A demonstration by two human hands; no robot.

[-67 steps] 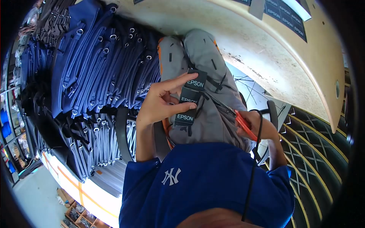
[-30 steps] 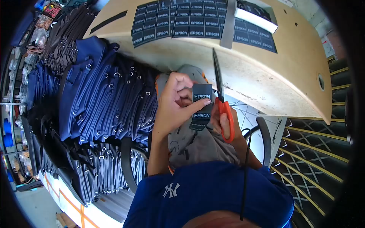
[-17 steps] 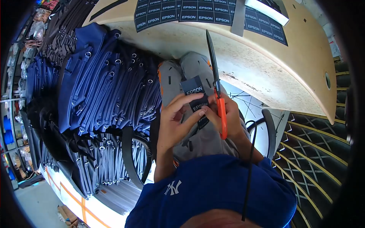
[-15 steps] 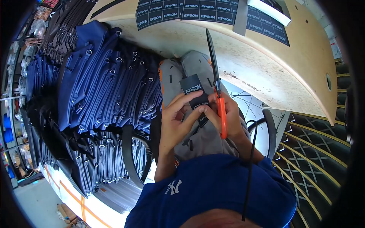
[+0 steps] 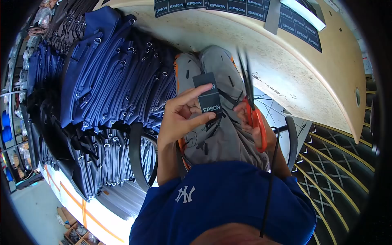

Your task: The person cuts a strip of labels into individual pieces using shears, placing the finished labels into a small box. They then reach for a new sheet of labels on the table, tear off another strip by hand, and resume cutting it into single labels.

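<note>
Above my lap, my left hand holds a black strip of EPSON labels between its fingers and thumb. The index finger partly covers the upper label's print. To the right, my right hand is closed round the orange-red handles of a pair of scissors. The scissor blades point up and away from me, slightly parted and blurred. They are apart from the label strip. More of the dark strip hangs below my left thumb, over the grey trousers.
A pale curved tabletop lies ahead, with EPSON label sheets and a metal ruler at its edge. Piles of blue straps with rings stand at the left. A yellow-edged rack is at the right.
My right hand and the scissors have moved right, away from the strip, and the blades have parted slightly. My left hand alone now holds the strip, turned more upright. The view has shifted a little.
</note>
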